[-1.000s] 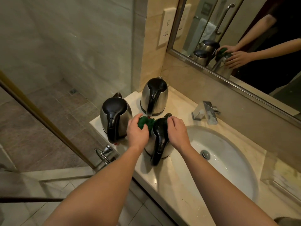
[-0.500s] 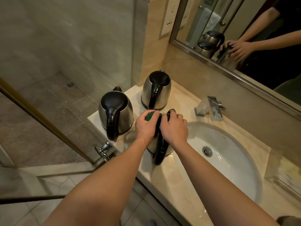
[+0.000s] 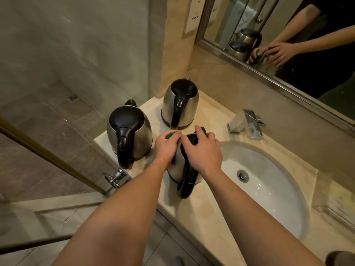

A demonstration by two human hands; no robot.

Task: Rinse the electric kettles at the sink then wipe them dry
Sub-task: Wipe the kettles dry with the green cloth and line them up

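Three steel electric kettles with black lids and handles stand on the beige counter [image 3: 201, 212] left of the sink [image 3: 269, 189]. The nearest kettle [image 3: 187, 181] is under both hands. My left hand [image 3: 166, 147] grips a green cloth [image 3: 171, 135] against that kettle's left upper side. My right hand [image 3: 204, 148] lies over its black lid with fingers curled round the far rim. A second kettle [image 3: 127, 131] stands at the left edge and a third kettle [image 3: 179, 102] stands at the back by the wall.
A chrome faucet [image 3: 247, 123] sits behind the white basin. A mirror [image 3: 288, 39] on the back wall reflects the hands and kettles. A glass shower panel with a brass rail [image 3: 48, 150] and a chrome knob [image 3: 115, 177] borders the counter's left end.
My right hand has moved from the kettle's right side up onto its lid. The left hand with the green cloth has slid further round the far left side. The camera has come closer.
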